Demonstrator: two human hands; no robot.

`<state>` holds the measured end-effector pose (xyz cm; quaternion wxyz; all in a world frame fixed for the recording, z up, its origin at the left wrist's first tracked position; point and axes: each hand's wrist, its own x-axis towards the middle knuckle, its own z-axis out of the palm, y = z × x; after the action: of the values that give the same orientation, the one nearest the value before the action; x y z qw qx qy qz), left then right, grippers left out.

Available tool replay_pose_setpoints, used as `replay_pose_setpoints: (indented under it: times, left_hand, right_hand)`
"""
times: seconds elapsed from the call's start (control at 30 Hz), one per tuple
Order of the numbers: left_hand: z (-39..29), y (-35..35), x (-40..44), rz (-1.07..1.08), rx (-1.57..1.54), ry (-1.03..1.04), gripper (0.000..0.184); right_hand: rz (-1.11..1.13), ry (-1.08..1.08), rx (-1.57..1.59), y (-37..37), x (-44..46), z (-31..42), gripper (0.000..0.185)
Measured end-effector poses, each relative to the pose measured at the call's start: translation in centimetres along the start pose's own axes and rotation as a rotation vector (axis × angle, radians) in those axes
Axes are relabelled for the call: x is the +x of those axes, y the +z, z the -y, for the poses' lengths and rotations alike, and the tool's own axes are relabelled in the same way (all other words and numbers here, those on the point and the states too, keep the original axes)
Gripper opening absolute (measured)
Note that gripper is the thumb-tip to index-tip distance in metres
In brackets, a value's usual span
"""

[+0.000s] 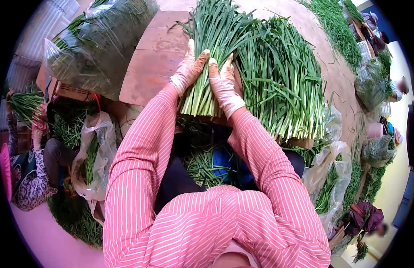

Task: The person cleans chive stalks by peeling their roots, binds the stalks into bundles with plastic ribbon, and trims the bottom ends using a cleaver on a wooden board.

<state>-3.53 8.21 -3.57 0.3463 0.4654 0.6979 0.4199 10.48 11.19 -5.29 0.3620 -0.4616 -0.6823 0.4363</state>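
Both my hands wear pale, stained gloves. My left hand [189, 67] is wrapped round the left side of a bundle of long green stalks [206, 91], and my right hand [224, 82] presses on its right side. The bundle lies on the wooden board [149, 62], its pale cut ends towards me and its leaves pointing away. Just right of my right hand lies a wider pile of the same greens [282, 80], its pale ends also at the near edge. Parts of my fingers are hidden among the leaves.
A large plastic-wrapped heap of greens [104, 44] stands at the upper left. Plastic bags [97, 152] hang at left and right [338, 178]. A co-worker [35, 178] at the far left holds greens [26, 107]. Other people and heaps of greens [336, 31] are along the right.
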Motion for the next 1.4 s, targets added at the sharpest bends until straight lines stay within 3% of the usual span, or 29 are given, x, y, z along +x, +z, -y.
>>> replay_pose_setpoints:
  times: [0.07,0.23,0.4,0.53,0.6,0.67,0.8,1.0,1.17,1.2,1.27,1.33,1.4]
  left_hand:
    - [0.0,-0.3,-0.2,-0.051,0.113,-0.061,0.1]
    - [-0.7,-1.0,-1.7,-0.033,0.243,-0.044,0.134]
    - [-1.8,-0.2,-2.4,-0.013,0.319,-0.119,0.136]
    - [-1.7,-0.2,-2.4,-0.018,0.292,-0.092,0.134]
    - [-1.4,-0.3,-2.4,-0.007,0.272,-0.082,0.136]
    - [-1.0,-0.2,-2.2,-0.011,0.271,-0.069,0.136]
    - [-1.0,-0.2,-2.1,0.002,0.246,-0.047,0.135]
    - [-1.1,-0.5,-2.3,-0.005,0.198,-0.026,0.133]
    - [-0.8,-0.3,-2.3,-0.009,0.16,-0.011,0.135]
    - [-0.5,-0.3,-2.1,-0.014,0.154,-0.003,0.135]
    - [-0.9,-0.3,-2.4,-0.008,0.127,-0.009,0.134]
    - [-1.1,-0.3,-2.4,0.001,0.136,-0.008,0.133]
    - [-1.3,-0.4,-2.3,0.003,0.144,-0.006,0.133]
  right_hand:
    - [0.099,0.059,-0.208,-2.0,0.2,1.2,0.095]
    - [0.067,0.041,-0.298,-2.2,0.8,-0.4,0.101]
    - [0.069,0.114,0.034,-3.2,-0.4,0.3,0.094]
    - [0.056,0.058,0.048,-4.4,-2.8,1.3,0.101]
    - [0.144,-0.064,-0.107,-5.5,-4.8,2.1,0.113]
    - [0.193,-0.328,-0.307,-6.0,-6.7,1.1,0.122]
    - [0.362,-0.343,-0.622,-6.8,-9.2,1.0,0.13]
    - [0.362,-0.359,-0.536,-6.0,-7.4,-1.6,0.131]
    - [0.538,-0.261,-0.309,-8.6,-7.3,2.7,0.118]
    - [0.499,-0.307,-0.255,-9.1,-7.4,3.3,0.1]
    - [0.413,0.009,0.066,-8.7,-6.5,2.0,0.077]
    - [0.205,0.027,-0.403,-8.6,-5.5,2.2,0.052]
    - [0.322,0.265,-0.572,-7.7,-3.5,3.1,0.051]
